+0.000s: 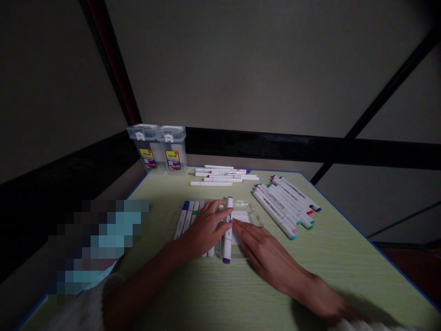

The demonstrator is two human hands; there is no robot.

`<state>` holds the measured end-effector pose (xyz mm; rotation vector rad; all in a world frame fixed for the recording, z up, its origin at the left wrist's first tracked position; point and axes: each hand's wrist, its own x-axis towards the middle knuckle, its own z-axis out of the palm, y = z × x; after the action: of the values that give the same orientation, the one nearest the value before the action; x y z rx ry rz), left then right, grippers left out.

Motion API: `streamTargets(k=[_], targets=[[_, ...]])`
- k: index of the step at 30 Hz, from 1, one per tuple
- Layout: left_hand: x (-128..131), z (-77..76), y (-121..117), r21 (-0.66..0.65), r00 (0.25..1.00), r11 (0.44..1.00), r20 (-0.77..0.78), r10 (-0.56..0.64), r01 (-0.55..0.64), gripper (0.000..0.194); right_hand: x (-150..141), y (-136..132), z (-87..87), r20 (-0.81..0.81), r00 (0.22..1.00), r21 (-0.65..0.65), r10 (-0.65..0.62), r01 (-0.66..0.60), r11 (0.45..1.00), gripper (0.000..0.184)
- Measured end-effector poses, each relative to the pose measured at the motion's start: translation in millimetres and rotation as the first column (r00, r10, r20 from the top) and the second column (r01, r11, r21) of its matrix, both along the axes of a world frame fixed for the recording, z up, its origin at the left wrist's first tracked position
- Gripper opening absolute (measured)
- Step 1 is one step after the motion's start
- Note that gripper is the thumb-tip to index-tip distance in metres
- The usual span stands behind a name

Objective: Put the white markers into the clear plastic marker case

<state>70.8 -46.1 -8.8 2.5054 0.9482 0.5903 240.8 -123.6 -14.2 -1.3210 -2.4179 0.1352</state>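
A white marker with a purple end stands out above a clear plastic tray, lengthwise to me. My left hand pinches it between thumb and index finger, about halfway along. From the right, my right hand reaches in with its fingers stretched out; the foremost fingertips touch the marker's side. Under my left hand, several white markers lie side by side in the tray's left part, one with a blue end. A pale, flat surface shows in the tray right of the held marker.
Several slim white markers lie loosely toward the back of the table. To the right is a pile of thicker white markers with coloured ends. Two clear lidded boxes stand at the back left. A blurred patch covers the left side.
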Motion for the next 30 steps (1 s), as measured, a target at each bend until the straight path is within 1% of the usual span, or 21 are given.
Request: streamTargets(k=[4, 9, 14, 20, 25, 30], targets=[[-2.4, 2.1, 1.4, 0.037, 0.998, 0.999, -0.059, -0.037, 0.039, 0.036, 0.1, -0.5, -0.6, -0.015, 1.000, 0.029, -0.003, 0.004, 1.000, 0.043], [-2.2, 0.7, 2.4, 0.060, 0.995, 0.998, -0.101, -0.013, 0.019, 0.038, -1.3, -3.6, 0.5, -0.049, 0.999, 0.071, 0.005, -0.001, 0.997, 0.036], [-1.7, -2.2, 1.8, 0.087, 0.995, 0.996, -0.102, 0.002, 0.007, 0.037, -3.2, -8.2, 4.2, -0.033, 0.997, 0.115, 0.072, -0.068, 0.991, 0.035], [-2.7, -3.6, 1.6, 0.101, 0.995, 0.995, -0.095, 0.004, 0.005, 0.037, -3.9, -10.9, 7.9, 0.034, 0.991, 0.095, 0.133, -0.135, 0.986, 0.033], [-1.9, -3.9, 1.8, 0.106, 0.997, 0.994, -0.078, 0.004, 0.005, 0.036, -4.6, -10.5, 8.4, 0.048, 0.978, 0.088, 0.202, -0.205, 0.975, 0.030], [-0.7, -2.9, 0.9, 0.113, 0.998, 0.994, -0.059, 0.002, 0.005, 0.034, -5.2, -10.7, 6.9, 0.029, 0.980, 0.060, 0.198, -0.200, 0.978, 0.029]])
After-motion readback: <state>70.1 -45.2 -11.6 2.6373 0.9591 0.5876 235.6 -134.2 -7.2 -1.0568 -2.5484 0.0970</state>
